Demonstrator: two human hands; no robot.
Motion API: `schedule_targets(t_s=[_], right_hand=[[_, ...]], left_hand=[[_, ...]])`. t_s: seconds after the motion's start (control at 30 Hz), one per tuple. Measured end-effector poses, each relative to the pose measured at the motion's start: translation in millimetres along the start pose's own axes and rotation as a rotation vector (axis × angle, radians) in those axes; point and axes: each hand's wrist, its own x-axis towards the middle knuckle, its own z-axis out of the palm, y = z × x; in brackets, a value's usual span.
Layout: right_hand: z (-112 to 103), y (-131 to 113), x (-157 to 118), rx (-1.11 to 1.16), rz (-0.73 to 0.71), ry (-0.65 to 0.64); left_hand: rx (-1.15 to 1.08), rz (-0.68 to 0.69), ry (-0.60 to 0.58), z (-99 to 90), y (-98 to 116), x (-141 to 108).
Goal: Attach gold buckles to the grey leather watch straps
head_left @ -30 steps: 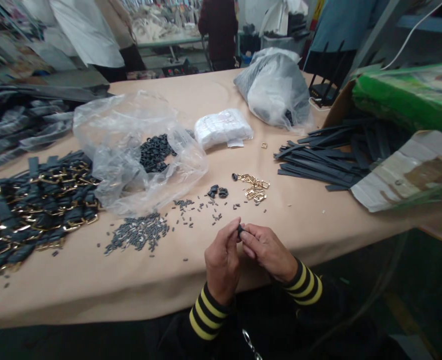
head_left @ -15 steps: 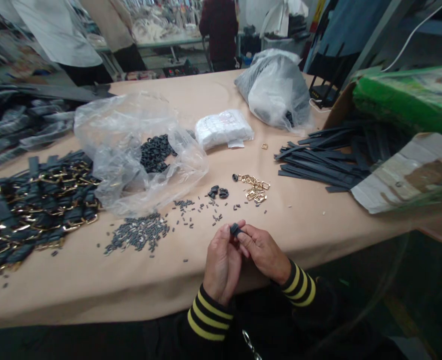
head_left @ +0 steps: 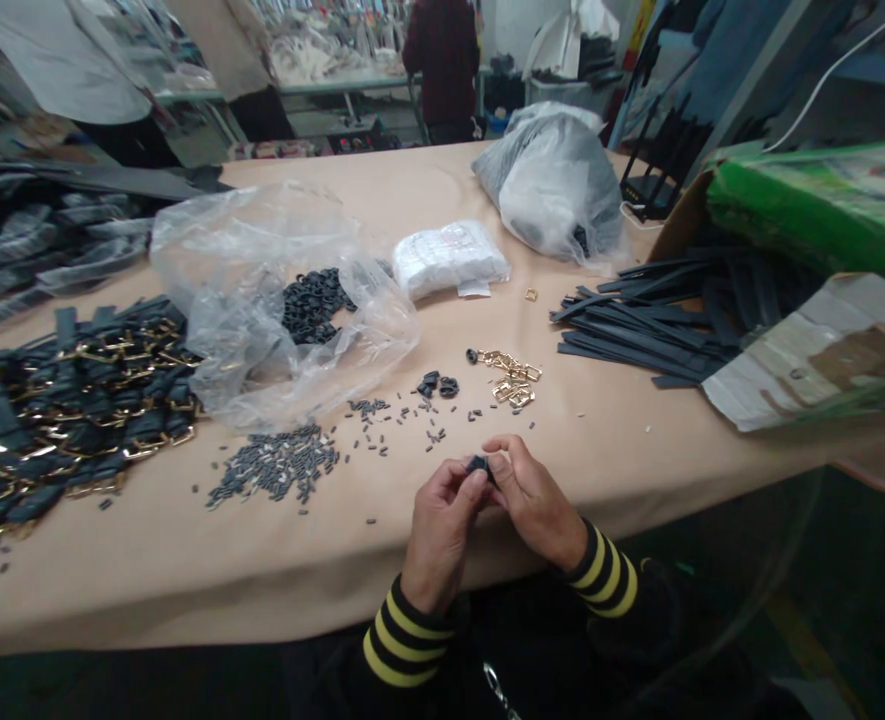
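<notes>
Between my two hands, just over the table's front edge, is a small dark strap piece, mostly covered by fingers. My left hand pinches it from the left, thumb on top. From the other side my right hand closes on it with thumb and forefinger. Beyond the hands lie gold buckles, a few dark loops and scattered small dark pieces. A larger heap of those small pieces is to the left of my hands.
At left lies a pile of dark straps with gold buckles. A clear plastic bag holds dark loops. Farther back are a white packet and a filled bag. Dark strips spill from a box at right. People stand behind the table.
My left hand has turned, its thumb now over the dark strap piece and its palm no longer showing. The right forefinger has lifted and shifted slightly. The piece stays between both hands.
</notes>
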Motion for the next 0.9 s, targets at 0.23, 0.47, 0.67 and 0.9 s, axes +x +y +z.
schedule_targets(t_s=[0.23,0.47,0.67,0.9], right_hand=[[-8,-10,1,-0.089,-0.135,-0.101],[-13,-8,2,-0.162,-0.114,-0.138],[-27,-5,5,0.012,0.014,-0.298],[-54,9,13,0.148,0.084,-0.193]], left_hand=[[0.243,0.011,-0.043,-10.0,12,0],[0.257,-0.036,-0.076,-15.2,13,3],[0.191,0.054,-0.015,-6.7,14,16],[0.338,0.05,-0.101,14.5,27,50]])
